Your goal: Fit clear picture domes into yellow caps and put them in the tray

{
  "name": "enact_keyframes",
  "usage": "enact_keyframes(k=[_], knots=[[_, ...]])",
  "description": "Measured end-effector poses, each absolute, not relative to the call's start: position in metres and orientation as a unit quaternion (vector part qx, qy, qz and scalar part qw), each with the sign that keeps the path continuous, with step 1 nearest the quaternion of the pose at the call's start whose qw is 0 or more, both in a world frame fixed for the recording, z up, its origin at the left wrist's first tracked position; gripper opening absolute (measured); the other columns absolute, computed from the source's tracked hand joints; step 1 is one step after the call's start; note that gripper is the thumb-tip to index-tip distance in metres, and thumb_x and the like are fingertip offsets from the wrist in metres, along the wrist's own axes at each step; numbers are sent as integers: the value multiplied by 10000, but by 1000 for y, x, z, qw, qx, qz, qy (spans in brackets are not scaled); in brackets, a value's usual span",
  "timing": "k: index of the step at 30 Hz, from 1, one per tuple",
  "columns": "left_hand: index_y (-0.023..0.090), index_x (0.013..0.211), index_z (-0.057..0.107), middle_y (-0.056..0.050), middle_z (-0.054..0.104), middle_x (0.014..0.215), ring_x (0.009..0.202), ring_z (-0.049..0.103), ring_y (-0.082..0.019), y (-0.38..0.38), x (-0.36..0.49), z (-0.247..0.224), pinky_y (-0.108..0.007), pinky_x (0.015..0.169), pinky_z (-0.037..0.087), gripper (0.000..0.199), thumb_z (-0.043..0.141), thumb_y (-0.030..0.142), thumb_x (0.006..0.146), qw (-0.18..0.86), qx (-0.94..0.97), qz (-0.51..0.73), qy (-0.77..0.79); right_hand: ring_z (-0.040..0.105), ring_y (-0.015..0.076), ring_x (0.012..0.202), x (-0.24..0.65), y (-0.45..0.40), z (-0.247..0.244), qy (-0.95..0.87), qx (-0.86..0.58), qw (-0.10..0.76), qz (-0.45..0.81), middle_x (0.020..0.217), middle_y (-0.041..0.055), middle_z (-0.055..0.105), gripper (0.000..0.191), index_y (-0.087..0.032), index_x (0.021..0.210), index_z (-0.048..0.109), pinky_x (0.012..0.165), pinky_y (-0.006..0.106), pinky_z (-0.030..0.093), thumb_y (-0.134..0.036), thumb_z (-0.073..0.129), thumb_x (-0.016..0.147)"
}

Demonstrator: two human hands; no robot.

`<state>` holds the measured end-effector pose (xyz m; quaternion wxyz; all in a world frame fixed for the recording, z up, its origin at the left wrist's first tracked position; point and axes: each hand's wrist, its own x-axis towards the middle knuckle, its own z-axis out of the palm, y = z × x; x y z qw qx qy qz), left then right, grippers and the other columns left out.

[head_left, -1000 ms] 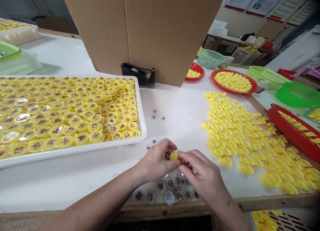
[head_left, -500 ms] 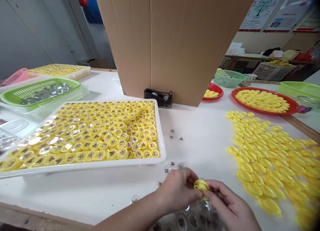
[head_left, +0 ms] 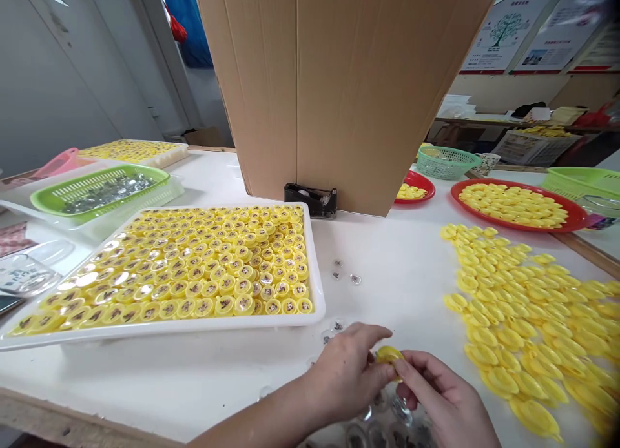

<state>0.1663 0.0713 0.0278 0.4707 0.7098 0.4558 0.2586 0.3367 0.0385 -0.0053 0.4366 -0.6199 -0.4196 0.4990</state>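
Near the front of the table, my left hand (head_left: 341, 374) and my right hand (head_left: 443, 396) meet around one small yellow plastic piece (head_left: 389, 354). The left thumb presses its near side while the left index finger is raised over it. My right thumb and fingers pinch its right side. Much of the piece is hidden by the fingers. Below the hands lie several clear discs (head_left: 375, 434) with small dark pictures, partly covered by the hands. One shiny clear disc (head_left: 401, 409) shows just under the right fingers; whether they touch it I cannot tell.
To the left, a white tray (head_left: 317, 286) holds rows of yellow rounds with pictures. Loose yellow pieces (head_left: 527, 332) spread over the right side. A tall cardboard box (head_left: 349, 99) stands behind a black tape dispenser (head_left: 310, 200). Farther off are a green basket (head_left: 162, 177) and a red plate (head_left: 576, 219).
The yellow piece has turned in my fingers, from its round face showing to a tilted, narrower view. My left index finger has lifted. The camera view has shifted slightly.
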Motion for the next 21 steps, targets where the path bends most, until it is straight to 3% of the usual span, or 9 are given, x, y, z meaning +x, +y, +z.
enact_keyframes(k=[3,6,8,12,17,21], knots=[[221,1099,618,-88,600,1084,927,566,-225,69,165,35,-329,819,464,372,659,250,731,331,814,269,395,480,128,511,328,43,3,-397,-601,460,520,572,12,594,321,-179,735,705,459,227,420,-490,732,659],[164,924,643,-90,635,885,824,578,-219,72,163,42,-315,748,476,166,587,214,776,244,866,233,370,484,125,505,319,45,10,-379,-568,473,557,592,23,613,327,-169,732,702,440,230,397,-479,752,644],[149,880,636,-91,635,826,779,581,-212,82,152,52,-303,705,477,139,555,209,784,216,874,218,377,532,147,546,318,46,12,-363,-546,485,579,661,41,649,374,-174,844,706,463,244,429,-488,752,647],[172,909,639,-73,659,874,796,596,-192,122,96,80,-283,727,464,176,534,231,780,147,836,210,485,582,176,613,332,44,9,-332,-556,510,567,822,74,689,506,-197,1047,648,500,274,487,-529,721,673],[187,1068,594,-49,670,850,749,607,-207,175,17,92,-296,682,461,340,496,335,778,59,729,143,667,589,179,607,346,43,-2,-328,-588,528,518,880,83,683,523,-187,1030,648,487,277,495,-521,744,639],[204,991,614,-71,659,877,831,589,-255,191,-3,72,-326,711,453,297,529,349,745,19,717,104,688,592,178,605,341,43,-5,-350,-595,520,503,817,44,660,503,-190,1028,652,488,273,496,-515,730,652]])
